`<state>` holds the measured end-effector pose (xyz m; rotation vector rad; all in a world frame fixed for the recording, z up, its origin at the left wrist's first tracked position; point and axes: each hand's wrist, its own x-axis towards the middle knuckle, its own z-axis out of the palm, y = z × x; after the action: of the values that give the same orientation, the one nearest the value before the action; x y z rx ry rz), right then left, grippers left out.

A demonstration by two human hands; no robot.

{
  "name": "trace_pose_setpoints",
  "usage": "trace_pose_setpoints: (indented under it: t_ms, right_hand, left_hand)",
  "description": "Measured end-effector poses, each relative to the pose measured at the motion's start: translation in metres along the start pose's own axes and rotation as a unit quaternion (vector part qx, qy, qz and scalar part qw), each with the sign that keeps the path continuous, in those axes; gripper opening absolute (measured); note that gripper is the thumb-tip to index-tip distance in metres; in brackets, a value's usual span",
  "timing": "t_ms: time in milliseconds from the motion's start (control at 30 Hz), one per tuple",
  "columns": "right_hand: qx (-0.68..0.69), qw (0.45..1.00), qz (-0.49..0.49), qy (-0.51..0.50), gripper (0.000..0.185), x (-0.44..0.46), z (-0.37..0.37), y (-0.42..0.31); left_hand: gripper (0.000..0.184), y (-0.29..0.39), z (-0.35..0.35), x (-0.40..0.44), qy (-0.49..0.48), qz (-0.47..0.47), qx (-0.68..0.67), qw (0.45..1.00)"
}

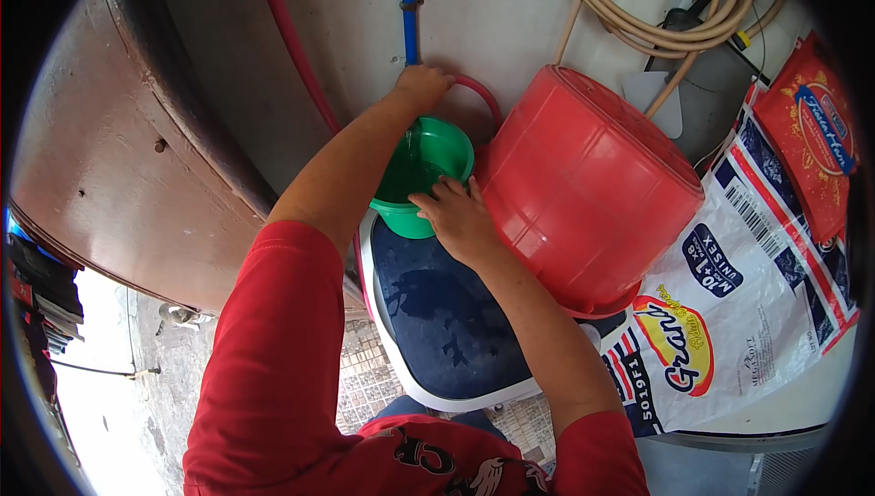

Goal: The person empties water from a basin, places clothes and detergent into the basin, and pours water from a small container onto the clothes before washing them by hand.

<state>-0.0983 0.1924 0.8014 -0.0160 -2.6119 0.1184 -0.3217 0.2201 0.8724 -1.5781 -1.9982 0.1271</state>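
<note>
My left hand [424, 87] is closed at the lower end of a blue pipe [408, 13], where the faucet it grips is mostly hidden beneath it. A thin stream of water [412, 145] falls below that hand into a green plastic bowl [412, 219]. My right hand [456, 218] grips the bowl's near right rim, fingers over the edge. The bowl rests at the far end of a dark blue lid [447, 314] with a white border. That lid is wet in patches.
A large red bucket [583, 186] lies tipped on the right, close beside the bowl. Right of it is a white printed plastic bag [756, 314] and a red packet [816, 140]. A coiled beige hose [638, 36] hangs on the wall. A brown metal panel [137, 149] stands left; a red hose [296, 40] runs nearby.
</note>
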Motion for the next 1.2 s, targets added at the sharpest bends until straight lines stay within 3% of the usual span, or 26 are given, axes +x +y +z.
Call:
trace_pose_setpoints:
  t_ms: [1200]
  right_hand:
    - [-0.002, 1.0, -0.002, -0.002, 0.028, 0.0001, 0.0021, 0.001]
  left_hand:
    - [0.015, -0.0002, 0.0032, 0.0001, -0.006, -0.001, -0.001, 1.0]
